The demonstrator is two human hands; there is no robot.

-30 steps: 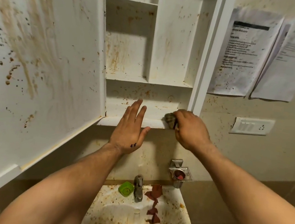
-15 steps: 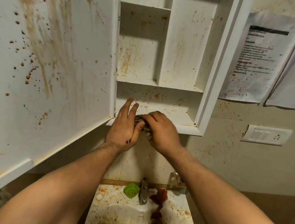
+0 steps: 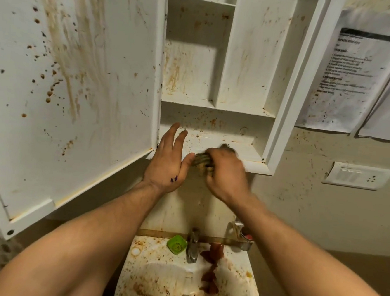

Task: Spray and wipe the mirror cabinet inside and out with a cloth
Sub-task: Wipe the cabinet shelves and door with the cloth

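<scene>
Cloth (image 3: 201, 159) bunched in right hand (image 3: 227, 174), fingers curled, apparently gripping; left hand (image 3: 168, 162) fingers straight.

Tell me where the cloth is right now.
In the head view, the cloth is bunched in the right hand at the front lip of the cabinet's bottom shelf, just right of the left hand.

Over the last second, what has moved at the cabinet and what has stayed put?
The right hand, gripping the cloth, has swept left along the front edge of the bottom shelf, from the right side of the cabinet to just beside the thumb of the left hand; it is blurred with motion. The left hand stays flat on the shelf edge by the open door. Nothing was picked up or let go.
</scene>
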